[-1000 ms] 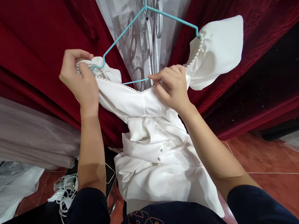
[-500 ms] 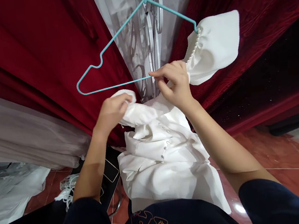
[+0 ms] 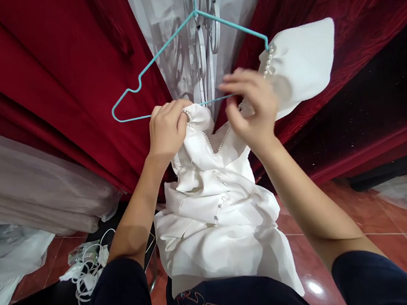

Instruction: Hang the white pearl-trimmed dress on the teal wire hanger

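Note:
A white dress [image 3: 227, 179] with pearl trim along its neckline and a row of buttons hangs down in front of me. One of its puffed sleeves [image 3: 301, 62] is on the right end of a light blue hanger [image 3: 166, 40]; the hanger's left end is bare. My left hand [image 3: 167, 130] grips the pearl-edged left shoulder of the dress close to the hanger's bottom bar, fingertips partly hidden by cloth. Close to the right part of that bar, my right hand [image 3: 252, 106] is slightly blurred, thumb and fingers apart with nothing seen between them.
Red curtains [image 3: 61, 82] hang on both sides, with pale sheer fabric [image 3: 169, 34] behind the hanger. White cables [image 3: 88, 279] lie on a black surface at lower left. Red tiles [image 3: 383, 216] cover the floor, where more white fabric [image 3: 16, 264] gathers at left.
My left hand has moved up and right, lifting the left shoulder of the dress to the hanger's bar. My right hand has let go of the bar and shifted right.

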The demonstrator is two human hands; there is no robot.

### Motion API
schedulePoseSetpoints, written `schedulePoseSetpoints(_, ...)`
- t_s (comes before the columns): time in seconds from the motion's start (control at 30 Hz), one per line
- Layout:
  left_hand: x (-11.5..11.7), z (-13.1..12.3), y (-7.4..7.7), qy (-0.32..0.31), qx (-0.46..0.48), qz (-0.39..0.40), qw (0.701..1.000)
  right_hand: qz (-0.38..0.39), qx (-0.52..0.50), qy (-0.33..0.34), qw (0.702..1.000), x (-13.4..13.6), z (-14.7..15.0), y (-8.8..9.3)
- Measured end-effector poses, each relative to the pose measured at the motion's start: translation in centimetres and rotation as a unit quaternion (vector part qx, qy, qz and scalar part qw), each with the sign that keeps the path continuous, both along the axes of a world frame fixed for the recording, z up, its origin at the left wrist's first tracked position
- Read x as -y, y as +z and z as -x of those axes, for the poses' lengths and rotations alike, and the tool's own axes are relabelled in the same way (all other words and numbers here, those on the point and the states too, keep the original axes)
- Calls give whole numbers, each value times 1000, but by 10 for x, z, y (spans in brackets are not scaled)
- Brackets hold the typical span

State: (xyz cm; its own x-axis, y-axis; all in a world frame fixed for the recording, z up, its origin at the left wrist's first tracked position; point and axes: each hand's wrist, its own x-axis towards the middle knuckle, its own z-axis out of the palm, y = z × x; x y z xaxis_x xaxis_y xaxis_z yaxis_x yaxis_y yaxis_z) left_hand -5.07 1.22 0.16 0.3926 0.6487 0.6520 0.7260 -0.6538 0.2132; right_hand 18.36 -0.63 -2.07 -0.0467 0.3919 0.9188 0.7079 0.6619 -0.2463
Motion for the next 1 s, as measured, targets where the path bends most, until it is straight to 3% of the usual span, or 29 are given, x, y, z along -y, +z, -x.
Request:
schedulePoseSetpoints(0.1, -4, 2, -1, -7, 5, 0, 1000, -97, -49, -74, 991, -7, -27, 21)
schedulePoseSetpoints(0.27, -5, 13, 2, 24, -7, -27, 999, 35, -102, -107, 988, -35, -68, 43)
schedulePoseSetpoints(0.33, -2, 17, 4, 21, -10, -33, 999, 11, -184, -91, 979, -49, -89, 45)
schedulePoseSetpoints(0.43, 3, 17, 7, 4, -2, -23, 1000, -36, -350, -39, 935, -71, -126, 35)
schedulePoseSetpoints(0.53, 6, 12, 8, -19, 23, 3, 1000, -77, -536, -60, 838, -79, -146, 2)
schedulePoseSetpoints(0.57, 6, 9, 8, -23, 29, 13, 999, -99, -557, -76, 821, -76, -143, -11)
schedulePoseSetpoints(0.6, 5, 7, 8, -23, 33, 21, 999, -129, -540, -87, 827, -68, -136, -24)
schedulePoseSetpoints(0.67, 4, 2, 7, -16, 36, 32, 999, -161, -429, -84, 885, -43, -111, -43)
schedulePoseSetpoints(0.77, 2, -6, 4, -13, 40, 43, 998, -97, -179, -25, 979, 2, -64, -44)
schedulePoseSetpoints(0.8, 2, -8, 3, -14, 43, 45, 998, -96, -99, -11, 990, 13, -50, -38)
schedulePoseSetpoints(0.87, 2, -12, 1, -15, 48, 45, 998, -80, -40, 21, 996, 23, -28, -21)
schedulePoseSetpoints(0.93, 2, -14, -3, -13, 54, 36, 998, -29, -51, 44, 997, 17, -14, -10)
schedulePoseSetpoints(1.0, 4, -15, -8, -8, 57, 28, 998, 22, -73, 57, 995, 4, -6, -11)
